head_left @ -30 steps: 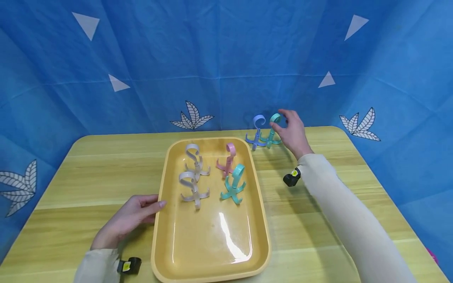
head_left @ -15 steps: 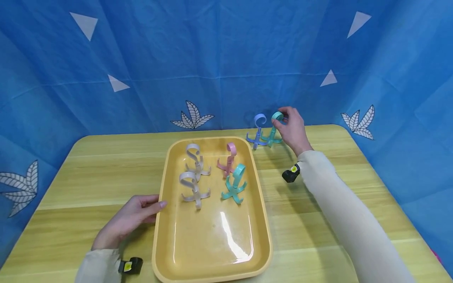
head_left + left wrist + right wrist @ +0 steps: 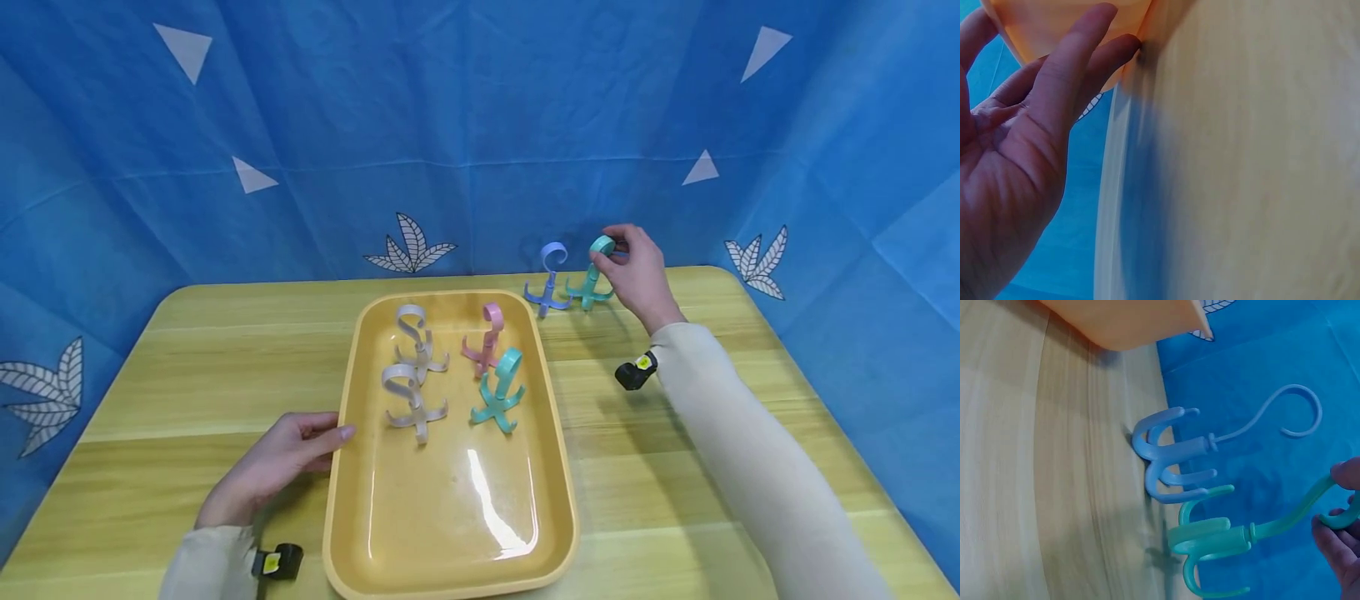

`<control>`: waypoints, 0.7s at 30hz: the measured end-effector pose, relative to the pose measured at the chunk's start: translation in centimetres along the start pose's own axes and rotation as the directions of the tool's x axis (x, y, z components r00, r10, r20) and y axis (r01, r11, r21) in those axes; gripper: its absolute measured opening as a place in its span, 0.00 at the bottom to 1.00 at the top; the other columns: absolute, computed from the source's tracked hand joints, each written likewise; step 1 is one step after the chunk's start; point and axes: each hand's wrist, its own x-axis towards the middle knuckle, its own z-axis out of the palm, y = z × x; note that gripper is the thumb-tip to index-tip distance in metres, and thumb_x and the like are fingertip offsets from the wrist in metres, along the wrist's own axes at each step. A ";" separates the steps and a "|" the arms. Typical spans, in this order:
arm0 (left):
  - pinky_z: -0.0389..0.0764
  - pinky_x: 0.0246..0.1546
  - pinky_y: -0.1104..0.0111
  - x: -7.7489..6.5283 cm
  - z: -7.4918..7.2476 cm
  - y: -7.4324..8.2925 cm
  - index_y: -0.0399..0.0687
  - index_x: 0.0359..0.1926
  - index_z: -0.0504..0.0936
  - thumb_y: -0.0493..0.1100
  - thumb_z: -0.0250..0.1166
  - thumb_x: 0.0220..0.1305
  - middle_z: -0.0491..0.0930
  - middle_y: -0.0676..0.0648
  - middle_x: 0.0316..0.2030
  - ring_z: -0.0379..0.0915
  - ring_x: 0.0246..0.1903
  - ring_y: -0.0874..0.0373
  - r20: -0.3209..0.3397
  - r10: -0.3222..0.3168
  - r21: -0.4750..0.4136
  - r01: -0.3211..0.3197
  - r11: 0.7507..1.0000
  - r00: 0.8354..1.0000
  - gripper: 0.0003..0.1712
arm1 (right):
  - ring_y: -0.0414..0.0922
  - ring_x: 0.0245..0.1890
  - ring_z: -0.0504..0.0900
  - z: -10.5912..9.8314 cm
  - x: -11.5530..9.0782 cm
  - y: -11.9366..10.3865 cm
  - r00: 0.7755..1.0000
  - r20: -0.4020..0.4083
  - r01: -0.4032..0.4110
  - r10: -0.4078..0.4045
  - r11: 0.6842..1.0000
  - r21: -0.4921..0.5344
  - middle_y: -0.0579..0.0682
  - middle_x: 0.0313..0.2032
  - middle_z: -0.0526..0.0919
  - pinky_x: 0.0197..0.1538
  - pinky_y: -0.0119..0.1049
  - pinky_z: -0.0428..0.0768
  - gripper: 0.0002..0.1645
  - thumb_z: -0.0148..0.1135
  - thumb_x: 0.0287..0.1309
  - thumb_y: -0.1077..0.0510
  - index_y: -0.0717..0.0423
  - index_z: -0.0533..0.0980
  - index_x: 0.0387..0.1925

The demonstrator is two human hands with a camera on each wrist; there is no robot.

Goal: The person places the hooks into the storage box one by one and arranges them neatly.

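My right hand (image 3: 637, 271) pinches the curled top of a green multi-prong hook (image 3: 1216, 540) at the back right of the table, in the head view. A matching blue hook (image 3: 549, 287) stands upright just to its left, and a small gap separates their prongs. My left hand (image 3: 273, 462) holds the left rim of a yellow tray (image 3: 450, 500), thumb over the edge and fingers against the outside. Inside the tray stand two greyish-white hooks (image 3: 416, 408), a pink hook (image 3: 487, 342) and another green hook (image 3: 501, 400).
The wooden table (image 3: 247, 358) extends on both sides of the tray. A blue cloth (image 3: 337, 125) with white triangles and leaf prints hangs behind the table and at its sides. Light glares off the tray's floor near the front.
My right hand has shifted a little to the right with the green hook, widening its distance from the blue one. The left hand and tray stay nearly as they were.
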 end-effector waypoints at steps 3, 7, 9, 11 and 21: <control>0.82 0.48 0.57 0.1 0.0 0.0 0.21 0.65 0.65 0.45 0.58 0.74 0.76 0.30 0.55 0.79 0.49 0.46 0.005 0.008 0.006 -0.008 1.000 1.000 0.32 | 0.53 0.58 0.72 -0.6 -0.4 0.0 1.000 -0.002 0.006 -0.006 1.000 0.001 0.58 0.57 0.70 0.59 0.45 0.77 0.28 0.61 0.68 0.55 0.64 0.68 0.63; 0.82 0.48 0.57 0.1 0.1 -0.1 0.21 0.65 0.65 0.45 0.58 0.74 0.77 0.31 0.54 0.80 0.49 0.46 0.005 0.004 0.000 -0.004 1.000 1.000 0.32 | 0.53 0.58 0.72 -1.1 -0.8 0.1 1.000 0.007 0.010 -0.010 1.000 -0.014 0.58 0.56 0.71 0.59 0.45 0.76 0.27 0.62 0.67 0.55 0.64 0.69 0.62; 0.82 0.47 0.56 0.1 0.1 -0.1 0.20 0.65 0.65 0.45 0.59 0.73 0.77 0.31 0.54 0.80 0.48 0.46 0.001 0.001 0.002 -0.001 1.000 1.000 0.32 | 0.53 0.58 0.73 -1.2 -1.1 0.2 1.000 0.017 0.011 -0.010 1.000 -0.017 0.58 0.55 0.71 0.59 0.45 0.77 0.27 0.62 0.67 0.54 0.64 0.69 0.62; 0.83 0.47 0.57 0.1 0.1 -0.1 0.20 0.65 0.64 0.45 0.59 0.73 0.77 0.30 0.53 0.80 0.48 0.46 -0.005 0.000 0.012 0.000 1.000 1.000 0.32 | 0.54 0.58 0.73 -1.4 -1.4 0.1 1.000 0.028 0.008 -0.008 1.000 -0.012 0.58 0.55 0.71 0.59 0.46 0.76 0.27 0.62 0.67 0.54 0.63 0.69 0.61; 0.83 0.47 0.57 0.1 0.2 -0.1 0.20 0.65 0.64 0.45 0.59 0.73 0.76 0.30 0.54 0.79 0.49 0.47 -0.021 0.016 0.041 -0.015 0.999 1.000 0.33 | 0.53 0.59 0.73 -2.9 -3.0 -0.6 0.999 0.037 0.023 -0.022 1.000 -0.011 0.56 0.57 0.72 0.59 0.46 0.77 0.27 0.63 0.67 0.53 0.60 0.70 0.62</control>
